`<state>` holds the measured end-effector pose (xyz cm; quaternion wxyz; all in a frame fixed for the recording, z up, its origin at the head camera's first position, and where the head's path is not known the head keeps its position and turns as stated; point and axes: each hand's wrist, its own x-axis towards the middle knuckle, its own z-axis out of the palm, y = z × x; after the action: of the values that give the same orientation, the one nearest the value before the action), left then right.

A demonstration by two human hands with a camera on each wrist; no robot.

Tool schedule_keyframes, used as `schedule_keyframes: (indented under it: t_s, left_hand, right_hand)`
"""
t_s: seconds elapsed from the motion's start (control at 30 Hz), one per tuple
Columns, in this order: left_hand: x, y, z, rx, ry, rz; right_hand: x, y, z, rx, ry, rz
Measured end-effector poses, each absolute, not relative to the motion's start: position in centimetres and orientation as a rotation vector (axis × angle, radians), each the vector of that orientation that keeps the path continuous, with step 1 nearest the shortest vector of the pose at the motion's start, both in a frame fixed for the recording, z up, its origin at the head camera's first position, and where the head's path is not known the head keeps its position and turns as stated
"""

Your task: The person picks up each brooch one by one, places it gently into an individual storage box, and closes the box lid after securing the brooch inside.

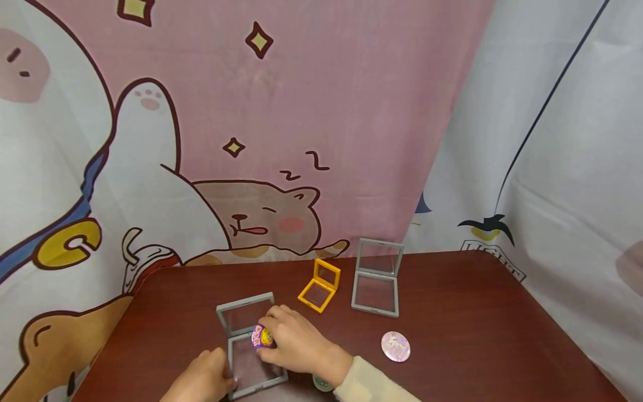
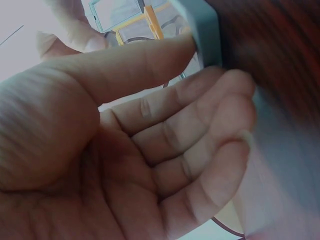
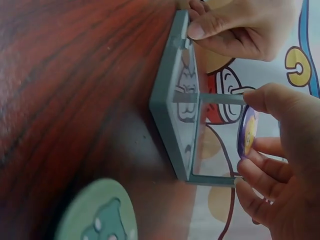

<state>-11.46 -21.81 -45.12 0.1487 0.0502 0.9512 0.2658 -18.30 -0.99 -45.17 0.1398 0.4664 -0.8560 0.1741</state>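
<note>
My right hand (image 1: 296, 343) pinches a round purple button badge (image 1: 263, 336) with a yellow figure on it, fingertips and thumb at its rim. The badge is above an open grey hinged display frame (image 1: 258, 386) with clear film panes. In the right wrist view the badge (image 3: 248, 131) is tilted on edge, apart from the lower pane. My left hand (image 1: 203, 375) grips the frame's near left edge; in the left wrist view the thumb lies on the grey corner (image 2: 204, 30) and the index finger is against its underside.
Beyond the hands stand a small yellow open frame (image 1: 326, 285) and another grey open frame (image 1: 375, 274). A pink round badge (image 1: 396, 347) lies to the right. A green badge (image 1: 322, 384) lies partly hidden by the right wrist. A patterned cloth hangs behind the brown table (image 1: 477, 324).
</note>
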Motion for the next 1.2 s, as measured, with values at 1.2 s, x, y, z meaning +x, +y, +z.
schedule_keyframes:
  t_s: [1.2]
  left_hand:
    - [-11.4,-22.1,-45.1,0.211,2.769,0.781]
  right_hand:
    - [-17.7,-2.6,-46.9,1.468,-2.489,0.268]
